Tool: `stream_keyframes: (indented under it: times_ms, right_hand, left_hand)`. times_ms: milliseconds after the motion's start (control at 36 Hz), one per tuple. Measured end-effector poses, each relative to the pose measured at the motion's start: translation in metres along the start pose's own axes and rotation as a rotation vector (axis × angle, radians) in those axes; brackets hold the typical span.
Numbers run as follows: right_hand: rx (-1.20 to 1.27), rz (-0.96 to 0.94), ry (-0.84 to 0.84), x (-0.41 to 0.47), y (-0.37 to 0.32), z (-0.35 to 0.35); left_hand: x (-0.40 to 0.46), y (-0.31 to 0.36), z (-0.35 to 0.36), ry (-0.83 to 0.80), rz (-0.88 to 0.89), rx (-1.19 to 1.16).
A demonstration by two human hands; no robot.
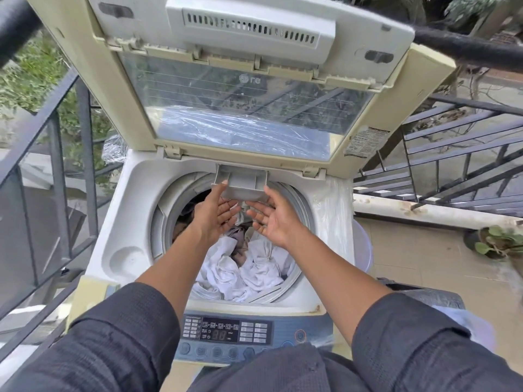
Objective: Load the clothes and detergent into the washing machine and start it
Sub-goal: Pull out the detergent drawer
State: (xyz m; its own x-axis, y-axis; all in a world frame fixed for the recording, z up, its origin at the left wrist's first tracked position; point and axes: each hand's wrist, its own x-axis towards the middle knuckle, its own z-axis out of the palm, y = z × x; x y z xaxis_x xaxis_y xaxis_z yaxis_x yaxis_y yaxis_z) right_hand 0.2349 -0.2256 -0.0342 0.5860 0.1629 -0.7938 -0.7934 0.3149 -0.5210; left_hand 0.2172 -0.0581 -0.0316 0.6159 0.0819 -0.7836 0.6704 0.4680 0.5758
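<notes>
The top-loading washing machine (pixel 133 219) stands with its lid (pixel 246 114) raised. White and brownish clothes (pixel 243 267) fill the drum. A grey detergent drawer (pixel 242 183) is pulled out at the back rim, over the drum. My left hand (pixel 215 213) reaches under the drawer's left front corner, thumb touching it, fingers straight. My right hand (pixel 271 216) is palm-up just below the drawer's right front corner, fingers relaxed. Neither hand holds anything. The control panel (pixel 226 329) at the front shows a lit display.
A dark metal railing (pixel 59 154) runs along the left. On the right are metal stairs (pixel 452 154), a low white ledge (pixel 424 210), a potted plant (pixel 492 241) and a pale lilac tub (pixel 363 247) beside the machine. A dark plastic-wrapped thing (pixel 424 292) sits at the right front.
</notes>
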Motion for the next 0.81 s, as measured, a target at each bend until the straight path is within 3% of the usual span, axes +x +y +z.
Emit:
stream_keyframes:
  times_ms: [528, 806]
  right_hand:
    - [-0.131, 0.002, -0.029, -0.022, -0.001, -0.012]
    - [-0.313, -0.185, -0.037, -0.084, -0.017, -0.053]
  left_hand:
    - [-0.013, -0.018, -0.008, -0.073, -0.093, 0.099]
    - [-0.073, -0.030, 0.024, -0.119, 0.092, 0.306]
